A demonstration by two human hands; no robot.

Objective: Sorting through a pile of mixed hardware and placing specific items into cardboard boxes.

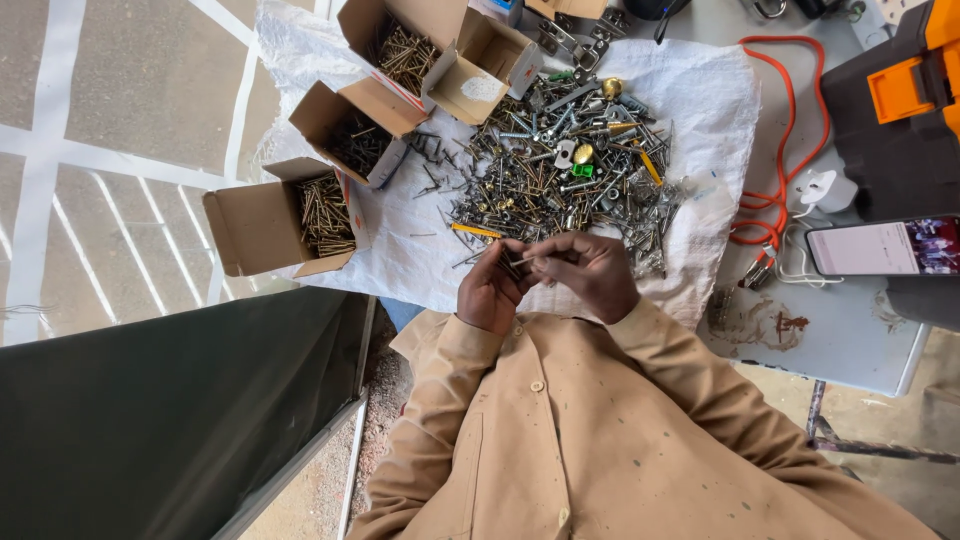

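While my left hand cups a small bundle of screws, my right hand pinches one by its shank: light, stiff, slippery, sharp-tipped. Mixed fastener heap just beyond both hands.

Your grey table, loaded end to end.

Your table carries a white woven sheet spread over most of its top. On that sheet you have a big heap of mixed screws in the middle and four open cardboard boxes along its left side, three of them showing screws inside. Off the sheet, on the bare top to the right, you have a coiled orange cord, a white plug, a lit phone and a black and orange case. Rust-brown stains mark the bare top near your right elbow.
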